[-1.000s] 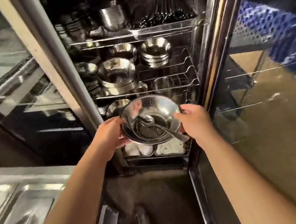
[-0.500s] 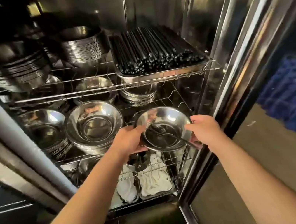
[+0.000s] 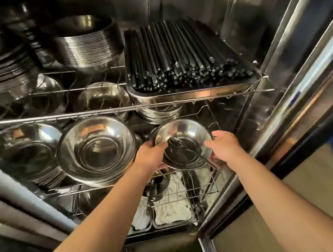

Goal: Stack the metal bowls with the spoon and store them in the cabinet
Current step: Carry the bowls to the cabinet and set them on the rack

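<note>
Cabinet: I'm looking into an open steel cabinet with wire shelves; the middle shelf carries bowl stacks at left, and a tray of black chopsticks sits on the shelf above, far right.
Big bowl stack: wide bowls just left of my load, close but not touching as far as I can tell.
Left hand: grip clenched on the near-left rim of the metal bowls.
Load: the stacked bowls sit over the right end of the middle shelf, spoon lying inside, handle pointing near-right.
Right hand: grip grasping the right rim.
Handling: I judge thin steel, light, stiff, slick; the loose spoon may slide, so I'd keep opposite rims level.
Change: half a second back the bowls sat nearer the shelf front; now they are deeper in and I have leaned closer.
</note>
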Action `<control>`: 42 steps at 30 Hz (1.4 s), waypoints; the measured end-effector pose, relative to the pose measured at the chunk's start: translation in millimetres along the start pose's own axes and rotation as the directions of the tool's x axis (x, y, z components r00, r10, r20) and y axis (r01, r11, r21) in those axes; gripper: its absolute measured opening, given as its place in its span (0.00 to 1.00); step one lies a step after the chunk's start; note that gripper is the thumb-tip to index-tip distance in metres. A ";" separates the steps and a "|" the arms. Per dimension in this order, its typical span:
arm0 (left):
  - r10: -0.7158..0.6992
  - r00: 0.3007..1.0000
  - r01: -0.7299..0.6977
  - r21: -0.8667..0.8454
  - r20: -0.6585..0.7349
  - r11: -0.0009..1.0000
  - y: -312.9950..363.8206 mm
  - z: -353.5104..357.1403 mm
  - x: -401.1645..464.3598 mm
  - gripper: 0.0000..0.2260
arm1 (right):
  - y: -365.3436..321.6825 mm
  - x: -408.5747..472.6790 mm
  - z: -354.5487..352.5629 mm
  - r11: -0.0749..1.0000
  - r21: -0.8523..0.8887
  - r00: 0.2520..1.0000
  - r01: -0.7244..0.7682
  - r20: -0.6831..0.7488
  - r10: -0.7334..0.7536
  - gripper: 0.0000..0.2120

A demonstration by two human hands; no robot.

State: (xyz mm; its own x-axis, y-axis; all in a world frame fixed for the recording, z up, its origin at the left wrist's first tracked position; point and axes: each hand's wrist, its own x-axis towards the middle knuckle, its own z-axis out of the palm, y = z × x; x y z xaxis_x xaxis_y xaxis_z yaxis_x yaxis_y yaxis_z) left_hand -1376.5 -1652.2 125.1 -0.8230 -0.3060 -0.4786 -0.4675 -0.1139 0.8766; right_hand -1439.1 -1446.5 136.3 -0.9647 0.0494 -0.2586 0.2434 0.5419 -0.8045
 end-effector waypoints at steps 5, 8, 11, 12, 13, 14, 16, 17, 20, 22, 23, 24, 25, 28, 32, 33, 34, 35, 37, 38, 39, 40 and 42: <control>-0.010 0.997 0.005 -0.062 -0.075 0.998 -3.4 8.4 8.5 0.27 | 2.8 19.9 4.4 1.000 -0.007 1.000 -0.018 0.021 0.018 0.24; -0.005 0.993 -0.002 -0.061 -0.117 0.998 -11.2 8.6 12.5 0.27 | 2.6 24.6 5.7 0.998 -0.062 0.999 0.009 0.037 -0.007 0.27; 0.045 0.986 -0.040 0.034 -0.159 0.999 -19.9 10.8 14.3 0.23 | 3.7 25.0 5.4 0.994 -0.106 0.999 0.037 0.031 -0.034 0.29; 0.061 0.984 -0.051 0.065 -0.170 0.997 -22.0 11.7 13.4 0.23 | 4.0 23.8 5.3 0.990 -0.134 0.998 0.051 0.031 -0.047 0.30; 0.075 0.982 -0.061 0.086 -0.174 0.994 -24.0 11.8 12.0 0.24 | 3.8 22.4 5.8 0.982 -0.177 0.997 0.069 0.032 -0.065 0.31; 0.086 0.982 -0.067 0.112 -0.171 0.991 -25.8 11.1 9.9 0.27 | 2.9 20.9 6.7 0.968 -0.235 0.996 0.085 0.029 -0.080 0.32; 0.119 0.982 -0.086 0.213 -0.148 0.973 -29.5 7.8 3.6 0.33 | -0.4 17.4 10.8 0.923 -0.363 0.991 0.126 0.005 -0.133 0.33; 0.155 0.980 -0.114 0.285 -0.124 0.952 -31.6 5.4 -1.1 0.34 | -2.6 14.9 13.4 0.894 -0.420 0.984 0.158 -0.008 -0.177 0.33; 0.309 0.950 -0.240 0.535 -0.041 0.810 -43.6 -4.7 -16.6 0.32 | -10.2 3.0 21.5 0.779 -0.550 0.935 0.301 0.009 -0.355 0.28; 0.410 0.911 -0.329 0.661 0.035 0.674 -52.8 -14.1 -27.6 0.32 | -14.6 -4.2 26.4 0.719 -0.588 0.908 0.369 0.062 -0.415 0.26; 0.443 0.893 -0.365 0.702 0.079 0.611 -56.6 -19.4 -32.3 0.32 | -16.5 -6.5 28.1 0.696 -0.599 0.897 0.395 0.089 -0.433 0.25; 0.457 0.881 -0.388 0.736 0.120 0.554 -60.8 -26.1 -36.5 0.31 | -18.2 -9.1 30.2 0.676 -0.608 0.888 0.417 0.115 -0.445 0.24; 0.461 0.874 -0.399 0.772 0.156 0.496 -64.5 -32.8 -40.0 0.30 | -19.9 -11.3 31.8 0.657 -0.617 0.882 0.433 0.141 -0.449 0.23; 0.468 0.859 -0.380 0.872 0.209 0.309 -75.7 -52.0 -47.6 0.28 | -20.8 -15.8 35.9 0.611 -0.650 0.876 0.452 0.195 -0.441 0.20; 0.472 0.849 -0.316 0.944 0.237 0.094 -88.0 -69.5 -52.2 0.30 | -18.1 -21.5 41.1 0.593 -0.670 0.881 0.447 0.212 -0.424 0.20; 0.467 0.851 -0.298 0.953 0.242 0.049 -90.6 -71.6 -52.7 0.31 | -17.6 -22.6 42.2 0.587 -0.678 0.883 0.442 0.213 -0.419 0.19; 0.461 0.854 -0.278 0.960 0.242 0.011 -92.9 -72.7 -53.3 0.32 | -16.8 -23.2 43.2 0.580 -0.687 0.885 0.438 0.212 -0.415 0.18; 0.454 0.859 -0.257 0.966 0.238 -0.020 -95.1 -72.6 -54.8 0.33 | -15.9 -24.0 44.0 0.575 -0.696 0.888 0.430 0.209 -0.410 0.18; 0.433 0.875 -0.208 0.976 0.215 -0.063 -98.6 -69.1 -57.1 0.36 | -14.3 -24.5 44.5 0.571 -0.712 0.897 0.408 0.199 -0.394 0.16; 0.423 0.884 -0.184 0.980 0.197 -0.072 -99.9 -66.7 -57.9 0.37 | -14.0 -24.6 45.0 0.573 -0.716 0.902 0.399 0.195 -0.385 0.14; 0.416 0.891 -0.165 0.983 0.182 -0.076 -100.9 -64.2 -59.1 0.38 | -13.6 -25.8 45.3 0.574 -0.719 0.906 0.393 0.194 -0.377 0.12; 0.409 0.897 -0.150 0.986 0.167 -0.075 -101.4 -62.0 -59.8 0.38 | -13.3 -26.4 45.6 0.570 -0.724 0.907 0.390 0.195 -0.372 0.11; 0.394 0.908 -0.131 0.989 0.145 -0.061 -101.3 -59.1 -61.4 0.38 | -13.5 -28.6 44.8 0.554 -0.735 0.906 0.390 0.201 -0.371 0.09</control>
State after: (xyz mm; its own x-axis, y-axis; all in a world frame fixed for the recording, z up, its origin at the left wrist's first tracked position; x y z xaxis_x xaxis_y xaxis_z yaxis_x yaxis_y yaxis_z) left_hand -1259.5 -1677.7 68.6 -0.9779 -0.1858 -0.0961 -0.1828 0.9824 -0.0392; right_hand -1410.3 -1492.8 130.7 -0.9447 -0.3252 -0.0434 -0.3153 0.9365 -0.1535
